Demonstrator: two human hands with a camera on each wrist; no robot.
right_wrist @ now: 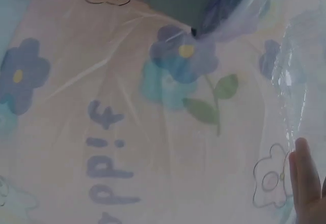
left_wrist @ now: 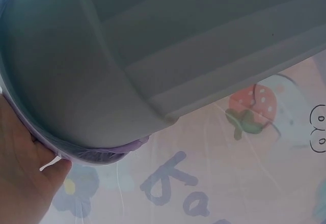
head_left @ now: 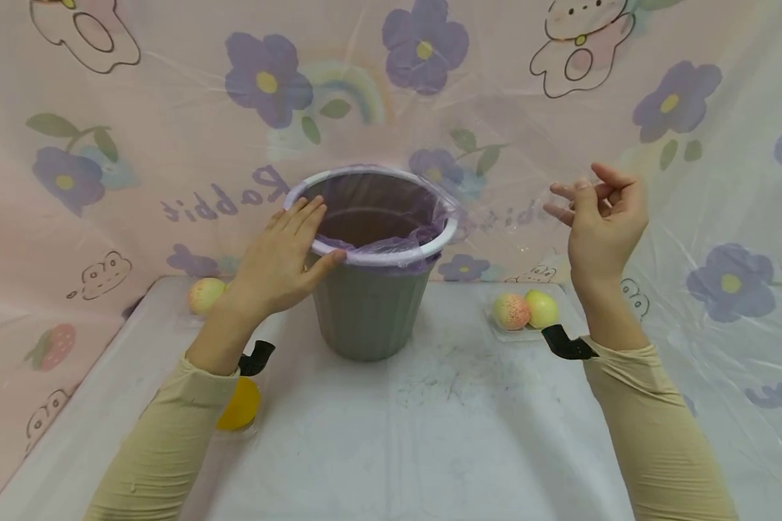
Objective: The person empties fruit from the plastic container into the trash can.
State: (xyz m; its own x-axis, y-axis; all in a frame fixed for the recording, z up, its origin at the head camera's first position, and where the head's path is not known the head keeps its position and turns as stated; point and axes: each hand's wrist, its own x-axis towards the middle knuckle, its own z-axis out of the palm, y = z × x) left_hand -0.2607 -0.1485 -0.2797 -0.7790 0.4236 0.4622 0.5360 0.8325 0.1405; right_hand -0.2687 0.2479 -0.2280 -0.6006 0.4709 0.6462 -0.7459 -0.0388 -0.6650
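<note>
A grey trash can (head_left: 371, 311) with a white rim ring stands on the table, lined with a thin purple plastic bag (head_left: 423, 239). My left hand (head_left: 280, 260) rests on the left side of the rim, its fingers fairly straight and its thumb along the front edge. In the left wrist view, the thumb shows just outside the rim (left_wrist: 94, 160), with the fingers mostly hidden. My right hand (head_left: 606, 224) is raised to the right of the can, pinching thin film that stretches from the bag. That clear film (right_wrist: 290, 91) reaches the fingertips in the right wrist view.
Round fruits (head_left: 511, 311) sit in a clear tray at the back right. Another round fruit (head_left: 205, 295) lies at the back left, and a yellow item (head_left: 240, 405) in a clear tray is partly behind my left forearm. A patterned curtain (head_left: 339, 43) hangs behind the table (head_left: 430, 456).
</note>
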